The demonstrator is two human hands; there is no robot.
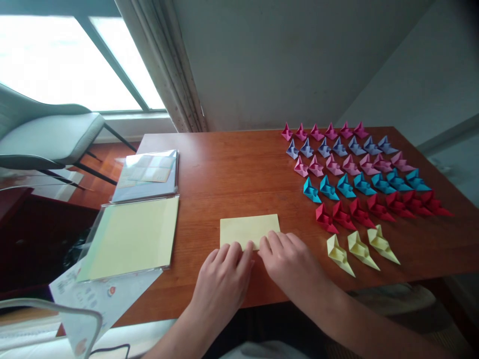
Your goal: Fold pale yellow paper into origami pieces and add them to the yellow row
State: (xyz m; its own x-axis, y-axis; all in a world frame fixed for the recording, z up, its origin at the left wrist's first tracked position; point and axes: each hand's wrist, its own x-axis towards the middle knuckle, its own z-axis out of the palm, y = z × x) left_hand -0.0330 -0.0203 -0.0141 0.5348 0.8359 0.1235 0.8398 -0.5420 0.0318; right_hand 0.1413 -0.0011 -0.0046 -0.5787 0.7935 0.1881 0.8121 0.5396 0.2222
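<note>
A pale yellow sheet of paper (247,230), a rectangle that looks folded in half, lies flat on the wooden table in front of me. At its near edge, my left hand (226,274) presses with curled fingers close together on the left and middle part. My right hand (290,257) grips the same edge towards the right corner, its fingers bent and closed. The two hands almost meet at the index fingers. Both thumbs are mostly hidden. To the right stand three pale yellow folded paper boats (359,250).
Beyond the yellow boats stand rows of red (361,213), blue (345,187), pink (334,165), lilac (339,147) and magenta boats (316,132). On the left lie a yellow paper pack (130,239), another pack (129,187) and a printed sheet (101,294). A chair (56,134) stands beyond.
</note>
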